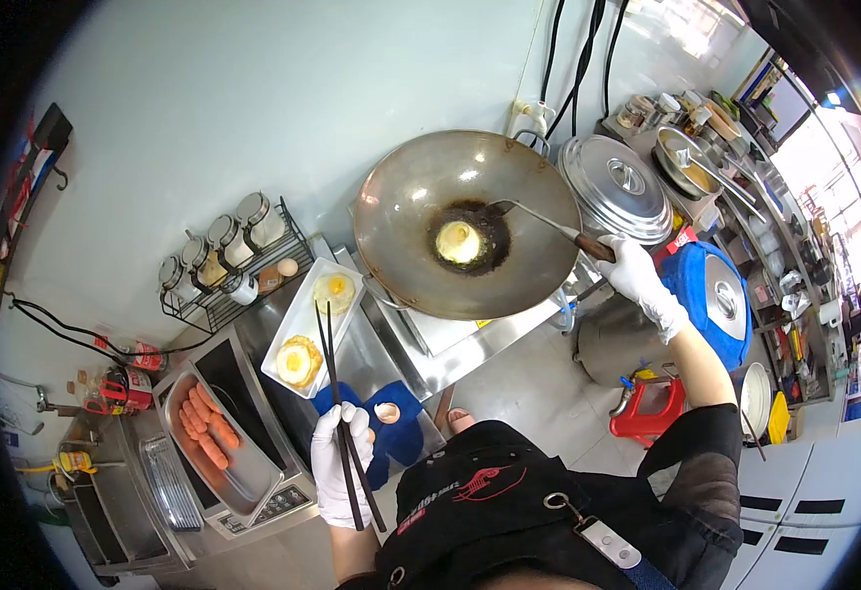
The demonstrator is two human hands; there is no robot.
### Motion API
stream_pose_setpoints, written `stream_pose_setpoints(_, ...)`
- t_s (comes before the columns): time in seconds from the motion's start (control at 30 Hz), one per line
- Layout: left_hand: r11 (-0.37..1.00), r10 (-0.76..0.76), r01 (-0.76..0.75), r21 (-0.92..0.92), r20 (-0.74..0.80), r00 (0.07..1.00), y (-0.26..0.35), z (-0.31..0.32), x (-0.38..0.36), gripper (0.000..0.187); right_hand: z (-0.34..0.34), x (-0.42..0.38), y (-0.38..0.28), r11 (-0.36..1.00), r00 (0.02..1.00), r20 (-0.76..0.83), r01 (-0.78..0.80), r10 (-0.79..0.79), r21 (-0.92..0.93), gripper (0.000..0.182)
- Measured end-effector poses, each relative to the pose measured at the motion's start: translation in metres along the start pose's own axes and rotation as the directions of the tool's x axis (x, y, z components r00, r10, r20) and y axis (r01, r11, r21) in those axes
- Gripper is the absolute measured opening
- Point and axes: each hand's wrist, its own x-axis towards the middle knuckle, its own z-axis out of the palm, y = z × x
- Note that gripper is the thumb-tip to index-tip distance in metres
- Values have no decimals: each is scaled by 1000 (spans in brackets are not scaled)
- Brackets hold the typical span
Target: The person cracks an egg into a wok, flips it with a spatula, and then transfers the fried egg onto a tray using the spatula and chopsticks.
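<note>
My gloved right hand (631,279) is closed round the wooden handle of a metal spatula (546,218). The spatula's head rests inside a large wok (401,216), beside a frying egg (458,242) in dark oil at the bottom. In my gloved left hand (337,462) is a pair of long dark chopsticks (330,364), pointing up toward the wall. Their tips lie over a white rectangular tray (311,308) that holds two fried eggs (299,362). Close to my left hand, an eggshell (387,412) sits on a blue cloth (403,438).
A wire rack (224,300) of seasoning jars stands left of the tray, with a whole egg (287,267) at its end. Sausages (204,425) fill part of a metal pan (254,482). Right of the wok are stacked lids (615,187), a blue-wrapped pot (706,295) and a red stool (650,413).
</note>
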Motion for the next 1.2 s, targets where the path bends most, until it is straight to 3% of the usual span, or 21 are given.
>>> stream_pose_setpoints(0.2, 996, 5, -2, -88, 29, 1000, 4, 4, -5, 20, 4, -23, -2, 982, 990, -69, 115, -127, -149, 36)
stream_pose_setpoints(0.43, 997, 21, -20, -71, 20, 1000, 6, -5, -4, 18, 20, -33, 8, 921, 958, -68, 246, -279, -303, 30)
stream_pose_setpoints(0.8, 996, 75, -76, -38, -43, 996, 5, -4, -5, 19, 22, -16, 3, 900, 935, -71, 313, -349, -305, 31)
stream_pose_setpoints(1.2, 995, 62, -62, -79, -9, 998, 6, -5, -3, 20, 17, -6, 4, 874, 926, -27, 344, -376, -342, 36)
